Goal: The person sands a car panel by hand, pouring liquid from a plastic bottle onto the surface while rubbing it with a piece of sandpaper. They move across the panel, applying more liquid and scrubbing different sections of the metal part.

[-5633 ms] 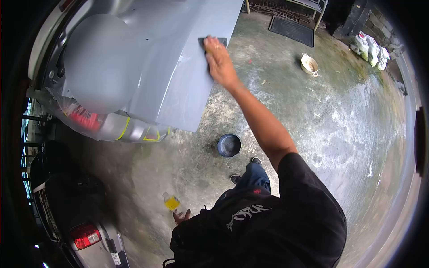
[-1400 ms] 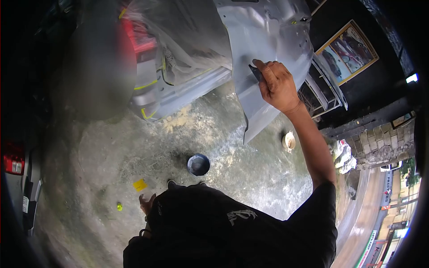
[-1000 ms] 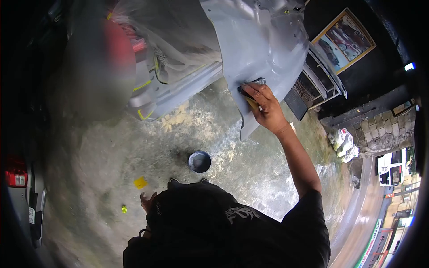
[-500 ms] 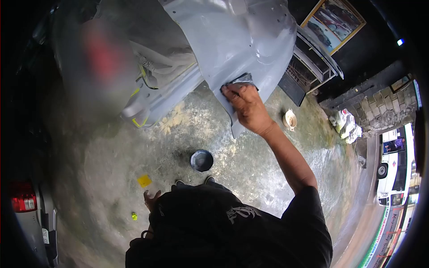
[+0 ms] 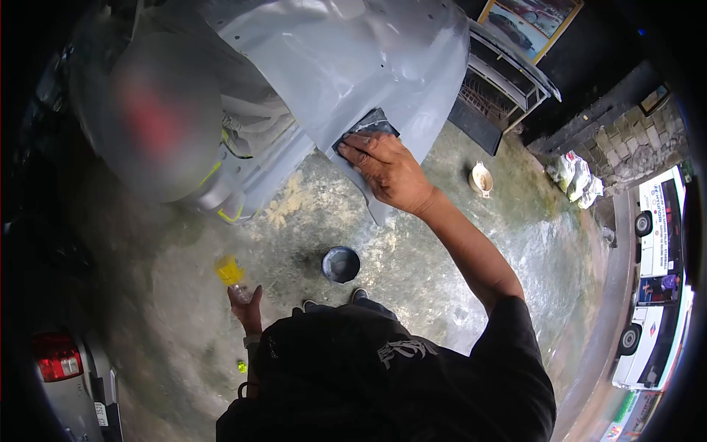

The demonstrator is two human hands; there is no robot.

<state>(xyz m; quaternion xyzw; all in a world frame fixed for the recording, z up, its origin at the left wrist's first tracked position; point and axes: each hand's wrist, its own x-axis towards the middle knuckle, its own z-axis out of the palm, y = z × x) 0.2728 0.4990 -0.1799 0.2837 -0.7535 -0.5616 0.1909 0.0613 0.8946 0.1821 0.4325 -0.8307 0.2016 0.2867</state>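
My right hand (image 5: 384, 168) presses a dark sheet (image 5: 375, 123) flat against the lower part of a glossy grey panel (image 5: 346, 66), with its fingers wrapped over the sheet's edge. The sheet looks wet. Low at the left, my left hand (image 5: 247, 306) has its thumb and fingers apart around a clear bottle-like object (image 5: 239, 292); whether it grips it is hard to tell. A yellow piece (image 5: 229, 270) shows just beyond the fingers. A dark bucket (image 5: 341, 264) of greyish liquid stands on the floor between my hands, near my feet.
A pale basin (image 5: 481, 180) sits on the floor to the right. Beside the panel is a metal rack (image 5: 501, 81). White sacks (image 5: 577, 179) lie by the block wall. A vehicle's red tail light (image 5: 57, 357) shows at lower left, a white van (image 5: 648, 324) outside at right.
My right hand and the dark sheet have moved left on the panel. My left hand has moved up and forward, near the yellow piece. The whole view has shifted slightly.
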